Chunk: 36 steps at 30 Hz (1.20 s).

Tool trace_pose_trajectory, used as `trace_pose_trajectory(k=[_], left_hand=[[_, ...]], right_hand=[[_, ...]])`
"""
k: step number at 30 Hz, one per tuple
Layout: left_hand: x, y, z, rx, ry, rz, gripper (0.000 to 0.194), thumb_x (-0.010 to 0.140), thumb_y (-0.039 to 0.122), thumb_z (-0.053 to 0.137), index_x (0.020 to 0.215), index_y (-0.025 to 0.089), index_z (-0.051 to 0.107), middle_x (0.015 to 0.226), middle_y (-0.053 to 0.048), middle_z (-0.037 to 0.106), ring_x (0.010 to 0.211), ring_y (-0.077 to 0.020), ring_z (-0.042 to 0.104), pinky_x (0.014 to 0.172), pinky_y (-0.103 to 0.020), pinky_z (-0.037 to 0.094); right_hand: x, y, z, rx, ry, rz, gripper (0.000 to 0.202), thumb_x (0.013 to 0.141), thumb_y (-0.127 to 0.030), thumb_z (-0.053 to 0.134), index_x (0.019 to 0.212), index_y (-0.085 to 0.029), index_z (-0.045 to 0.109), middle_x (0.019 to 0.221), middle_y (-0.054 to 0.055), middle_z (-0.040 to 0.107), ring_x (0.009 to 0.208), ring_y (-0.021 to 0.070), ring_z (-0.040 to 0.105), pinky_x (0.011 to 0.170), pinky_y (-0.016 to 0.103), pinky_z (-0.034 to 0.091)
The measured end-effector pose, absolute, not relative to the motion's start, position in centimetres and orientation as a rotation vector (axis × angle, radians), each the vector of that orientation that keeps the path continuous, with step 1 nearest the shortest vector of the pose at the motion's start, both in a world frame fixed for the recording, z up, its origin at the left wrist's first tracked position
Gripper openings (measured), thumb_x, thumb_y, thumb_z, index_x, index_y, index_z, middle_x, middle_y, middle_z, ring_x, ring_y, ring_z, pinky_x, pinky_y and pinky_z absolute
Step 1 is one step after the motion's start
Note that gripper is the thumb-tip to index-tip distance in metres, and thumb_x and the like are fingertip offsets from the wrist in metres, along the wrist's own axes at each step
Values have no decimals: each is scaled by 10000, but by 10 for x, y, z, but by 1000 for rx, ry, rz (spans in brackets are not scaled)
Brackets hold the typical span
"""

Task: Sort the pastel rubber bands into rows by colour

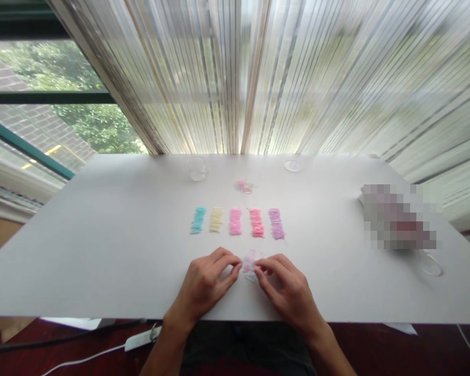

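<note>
Between my hands near the table's front edge lies a loose pile of small thin pink and whitish pieces (249,261), perhaps elastic bands. My left hand (211,279) is at the pile's left side, thumb and forefinger pinched together. On the right side my right hand (284,282) also pinches, its fingertips touching the pile. Whatever either pinch holds is too small to make out. Beyond the hands, similar pieces lie in separate strips: teal (198,220), pale yellow (216,220), pink (235,222), coral (256,223) and purple (276,223).
Behind the strips is a small mixed-colour heap (244,186). A clear round container (198,170) stands at the back left, a clear lid-like disc (293,165) at the back right. A blurred-out object (397,219) with a loop lies right on the white table (102,250). String curtains hang behind.
</note>
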<state>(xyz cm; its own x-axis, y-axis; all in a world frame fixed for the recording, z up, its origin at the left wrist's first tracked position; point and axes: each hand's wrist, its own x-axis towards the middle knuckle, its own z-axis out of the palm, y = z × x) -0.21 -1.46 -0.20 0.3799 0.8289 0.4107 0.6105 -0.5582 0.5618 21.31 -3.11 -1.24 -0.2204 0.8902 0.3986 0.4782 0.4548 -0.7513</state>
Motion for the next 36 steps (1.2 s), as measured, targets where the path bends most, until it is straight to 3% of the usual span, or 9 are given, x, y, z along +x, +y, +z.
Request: trace_pose_trajectory(k=[8,36], left_hand=[[-72,2,-1,2325,1938,838,195,979,325,559,963,225,725,929,-3,753,619,-135,635,616,-245,492],[-74,1,-13,2361,2071,786,209,991,293,575,1013,234,775,912,5,739,728,-152,707,606,-232,500]], right_hand=[[214,-32,-13,-1168,-1858,631,129,1007,-219,568,989,-221,696,857,39,663,769,173,645,719,295,560],[211,-29,-10,-1212,-1891,598,162,1013,-252,552,952,-226,700,813,40,686,729,180,662,680,287,560]])
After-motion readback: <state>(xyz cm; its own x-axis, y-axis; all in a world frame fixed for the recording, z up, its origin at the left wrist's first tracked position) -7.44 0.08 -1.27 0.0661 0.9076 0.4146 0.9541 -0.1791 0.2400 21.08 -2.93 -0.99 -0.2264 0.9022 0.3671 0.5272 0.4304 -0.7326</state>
